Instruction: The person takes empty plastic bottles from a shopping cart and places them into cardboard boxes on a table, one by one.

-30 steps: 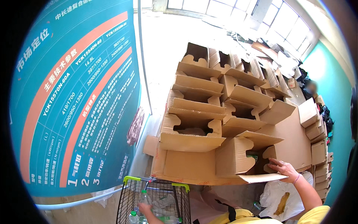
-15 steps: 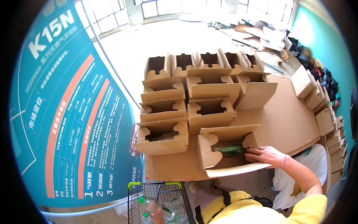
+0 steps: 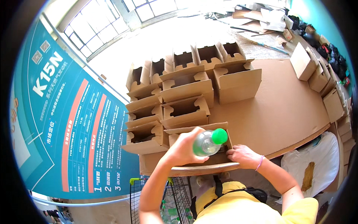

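Fingers (image 3: 186,149) grip a bottle (image 3: 207,142) over cardboard-covered table (image 3: 283,112).

Bright window (image 3: 112,26) glare; fisheye edges bend darkly.

Open passage lies to the right: the bare cardboard sheet (image 3: 283,108) is unobstructed from the near edge to the far end. To the left, rows of open cartons (image 3: 175,97) stand touching one another, leaving no gap between them; access is from above only. The near carton (image 3: 175,139) is partly covered by the left hand (image 3: 184,147), the bottle (image 3: 209,142) and the right hand (image 3: 242,156). Stacked boxes (image 3: 320,78) close the far right edge.
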`<state>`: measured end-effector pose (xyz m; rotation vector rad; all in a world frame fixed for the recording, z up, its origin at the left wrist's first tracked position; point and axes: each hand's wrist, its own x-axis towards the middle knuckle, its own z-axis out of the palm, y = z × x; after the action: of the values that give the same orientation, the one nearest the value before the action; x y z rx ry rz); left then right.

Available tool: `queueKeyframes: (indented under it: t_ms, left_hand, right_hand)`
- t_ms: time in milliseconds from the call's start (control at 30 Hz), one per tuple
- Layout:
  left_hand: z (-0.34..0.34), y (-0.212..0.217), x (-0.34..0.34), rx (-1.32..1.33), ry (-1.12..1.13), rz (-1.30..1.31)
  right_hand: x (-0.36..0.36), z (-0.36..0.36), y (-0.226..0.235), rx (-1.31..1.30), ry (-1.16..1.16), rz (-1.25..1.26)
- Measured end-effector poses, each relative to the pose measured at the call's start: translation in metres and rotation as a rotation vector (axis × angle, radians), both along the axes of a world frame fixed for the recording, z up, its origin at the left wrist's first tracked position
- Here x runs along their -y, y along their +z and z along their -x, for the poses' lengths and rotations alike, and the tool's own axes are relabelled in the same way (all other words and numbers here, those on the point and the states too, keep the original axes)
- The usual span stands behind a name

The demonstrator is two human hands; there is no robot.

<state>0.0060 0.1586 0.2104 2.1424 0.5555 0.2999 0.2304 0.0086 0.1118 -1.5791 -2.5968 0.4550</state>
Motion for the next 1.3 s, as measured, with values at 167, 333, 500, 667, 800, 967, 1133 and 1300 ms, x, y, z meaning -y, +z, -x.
queueKeyframes:
  t_ms: [167, 333, 500, 667, 800, 967, 1133, 1300]
  left_hand:
    - [-0.02, -0.068, -0.018, -0.686, -0.301, -0.154]
    - [-0.018, -0.11, -0.036, -0.715, -0.446, 0.056]
    - [-0.002, -0.048, -0.022, -0.376, -0.279, 0.052]
    - [0.068, -0.013, 0.011, -0.008, 0.178, -0.022]
    - [0.112, -0.044, 0.039, -0.062, 0.292, -0.018]
    - [0.092, -0.072, 0.04, -0.125, 0.616, -0.136]
    - [0.078, -0.061, 0.013, -0.066, 0.437, -0.761]
    - [0.084, -0.075, -0.005, -0.18, 0.223, -0.661]
  right_hand:
    - [0.01, 0.003, -0.007, -0.15, -0.059, -0.09]
    - [0.015, 0.006, -0.013, -0.211, -0.128, -0.133]
    - [0.015, 0.005, -0.017, -0.258, -0.133, -0.205]
    - [0.022, 0.011, -0.006, -0.476, -0.265, -0.369]
    - [0.03, 0.025, -0.006, -0.591, -0.414, -0.424]
    - [0.025, 0.043, -0.017, -0.663, -0.652, -0.433]
    - [0.01, 0.068, -0.022, -0.972, -0.948, -0.335]
    - [0.014, 0.073, -0.035, -1.017, -0.989, -0.263]
